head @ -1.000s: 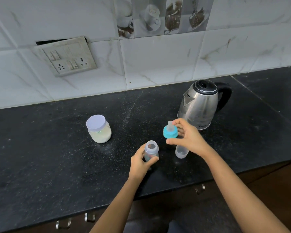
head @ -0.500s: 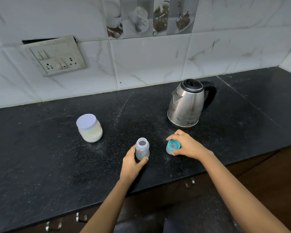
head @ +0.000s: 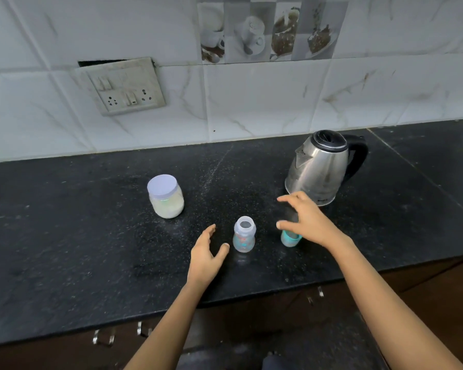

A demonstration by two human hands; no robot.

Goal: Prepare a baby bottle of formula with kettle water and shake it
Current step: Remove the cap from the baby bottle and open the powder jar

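Note:
A small clear baby bottle [head: 244, 235] stands uncapped on the black counter [head: 64, 236]. Just left of it my left hand [head: 207, 253] hovers with relaxed fingers, not touching the bottle. The teal nipple cap [head: 290, 238] rests on the counter to the bottle's right, partly hidden under my right hand [head: 306, 218], whose fingers are spread above it. A steel kettle [head: 321, 166] with a black handle stands behind the right hand. A jar of white formula powder [head: 165, 196] with a pale lid sits to the left.
A tiled wall with a switch and socket plate [head: 127, 88] rises behind the counter. The counter's front edge runs just below my hands, with dark cabinet fronts and metal handles [head: 104, 336] beneath.
My right hand set the teal cap down on the counter and lifted off it. My left hand let go of the bottle and drew slightly left.

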